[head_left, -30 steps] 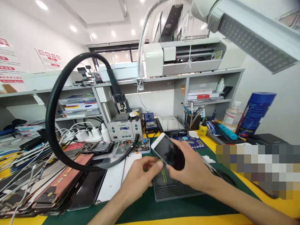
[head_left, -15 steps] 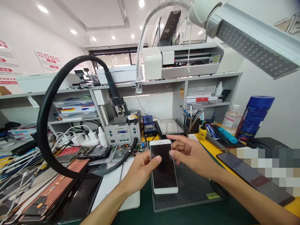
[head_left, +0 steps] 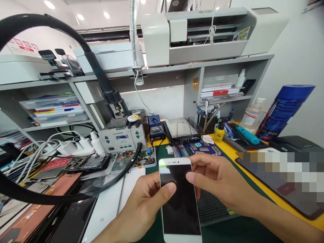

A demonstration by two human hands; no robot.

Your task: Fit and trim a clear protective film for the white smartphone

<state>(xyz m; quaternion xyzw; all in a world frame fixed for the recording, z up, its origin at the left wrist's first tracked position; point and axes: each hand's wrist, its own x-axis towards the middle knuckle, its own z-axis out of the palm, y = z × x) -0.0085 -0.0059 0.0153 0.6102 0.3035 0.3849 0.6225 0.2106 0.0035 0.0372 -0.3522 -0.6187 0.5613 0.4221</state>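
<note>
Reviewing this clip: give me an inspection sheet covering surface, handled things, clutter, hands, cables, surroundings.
Surface: green mat over yellow tabletop.
Handled things: white-framed phone, dark glossy front towards the camera.
Clutter: salmon-coloured panel and other phone parts at left; circuit boards beyond the hands.
Hands: left hand holds the phone's left side; right hand at its upper right edge, grip unclear.
Cables: white cables and thick black hose at left.
Surroundings: white machine on grey shelf.

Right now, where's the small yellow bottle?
In the head view, the small yellow bottle stands right of centre, just right of the black tool holder and left of the turquoise tool.
</note>
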